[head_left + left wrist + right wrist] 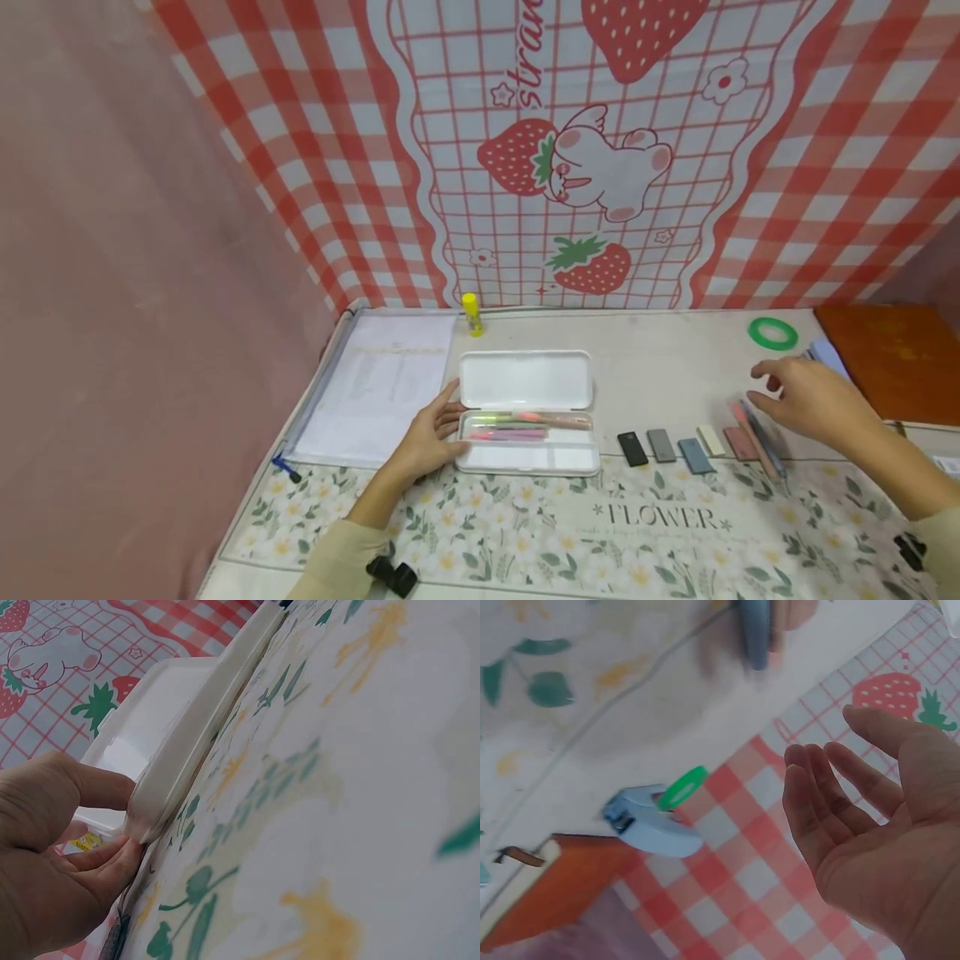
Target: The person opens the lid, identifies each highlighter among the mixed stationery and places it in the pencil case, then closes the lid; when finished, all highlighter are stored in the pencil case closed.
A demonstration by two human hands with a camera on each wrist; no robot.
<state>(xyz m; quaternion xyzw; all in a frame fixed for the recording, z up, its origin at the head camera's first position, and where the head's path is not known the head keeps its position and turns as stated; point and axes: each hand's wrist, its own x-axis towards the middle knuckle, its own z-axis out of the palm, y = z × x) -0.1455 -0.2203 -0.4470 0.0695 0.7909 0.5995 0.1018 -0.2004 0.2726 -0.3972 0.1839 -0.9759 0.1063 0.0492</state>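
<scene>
A white pencil case (pixel 525 471) lies with its lid raised, and several pens (pixel 510 433) in pink, green and brown sit in its back compartment. At its left end my left hand (pixel 426 442) grips the case; the left wrist view shows thumb and fingers pinching the corner. Over on the right, my right hand (pixel 806 398) hovers with loosely bent fingers and nothing in them. Just left of and below it are blurred slim pens (pixel 757 442), one pinkish and one dark. Small erasers (pixel 695 456) in black, grey, blue, cream and pink stand in a row beside them.
A yellow glue stick (pixel 472 315) stands behind the case. White papers (pixel 371 383) lie left, with a small blue-and-black item (pixel 287 468) near them. Back right are green tape (pixel 773 333), a light-blue stapler (pixel 656 825) and a brown notebook (pixel 896 362). A strawberry-print cloth (pixel 570 167) hangs behind.
</scene>
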